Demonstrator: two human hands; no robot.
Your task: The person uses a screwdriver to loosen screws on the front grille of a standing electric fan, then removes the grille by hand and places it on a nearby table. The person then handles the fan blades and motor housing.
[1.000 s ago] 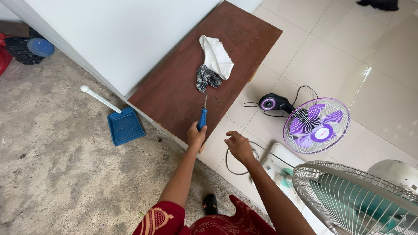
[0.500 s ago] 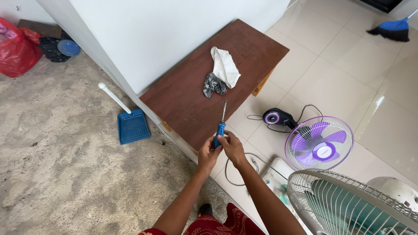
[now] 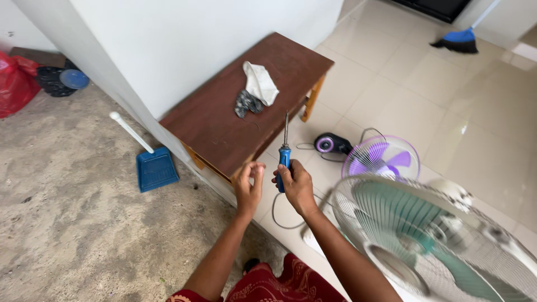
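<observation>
Gripping a blue-handled screwdriver (image 3: 285,154) near the middle of the frame, the right hand (image 3: 295,183) has its fingers wrapped shut around the handle, with the metal shaft pointing up toward the top of the picture. The left hand (image 3: 249,185) sits just beside it to the left, fingers loosely curled with the fingertips drawn together, holding nothing that can be made out. Above both hands stands a brown wooden table (image 3: 224,123), and on its far part lie a white cloth (image 3: 259,83) and a dark patterned cloth (image 3: 245,102), touching each other. A blue dustpan (image 3: 154,168) with a white handle rests on the rough grey floor at centre left. In the lower right a large fan with a white grille (image 3: 436,240) fills the corner, and a smaller purple fan (image 3: 381,157) lies on the tiled floor just above it, beside a small black and purple speaker (image 3: 330,144). A blue broom (image 3: 458,38) lies at upper right, and a red bag (image 3: 15,84) at the far left edge; what it holds cannot be told.
</observation>
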